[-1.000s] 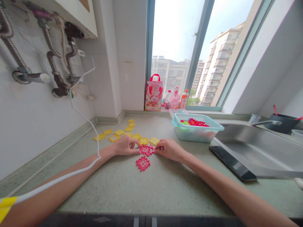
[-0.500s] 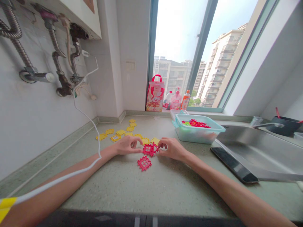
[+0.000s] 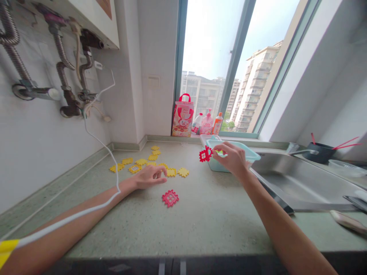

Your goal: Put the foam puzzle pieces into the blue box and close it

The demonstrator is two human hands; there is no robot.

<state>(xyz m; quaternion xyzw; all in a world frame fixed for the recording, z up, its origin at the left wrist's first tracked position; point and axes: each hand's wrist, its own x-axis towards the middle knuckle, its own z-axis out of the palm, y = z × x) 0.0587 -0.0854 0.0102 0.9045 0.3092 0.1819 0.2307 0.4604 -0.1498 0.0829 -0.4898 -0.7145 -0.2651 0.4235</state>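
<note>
My right hand (image 3: pixel 231 156) pinches a red toothed building piece (image 3: pixel 204 154) by its edge, held up in front of the turquoise tub (image 3: pixel 219 166). A window lattice shows in the piece. Over the counter, my left hand (image 3: pixel 150 177) is empty, its fingers bent and the thumb apart from the index finger. Just beyond it lie several yellow toothed pieces (image 3: pixel 183 172). Another red lattice piece (image 3: pixel 170 198) lies flat on the counter, to the right of and nearer than my left hand. My right hand hides much of the tub's contents.
A steel sink (image 3: pixel 301 183) lies to the right, with a dark phone (image 3: pixel 276 200) along its left edge. Bottles (image 3: pixel 207 124) and a printed bag (image 3: pixel 182 118) stand by the window. A white cable (image 3: pixel 99 133) hangs across my left forearm.
My right hand has lifted the red piece off the counter and carried it right, to the tub. My left hand has let go of it and stays low. The view has turned slightly right.
</note>
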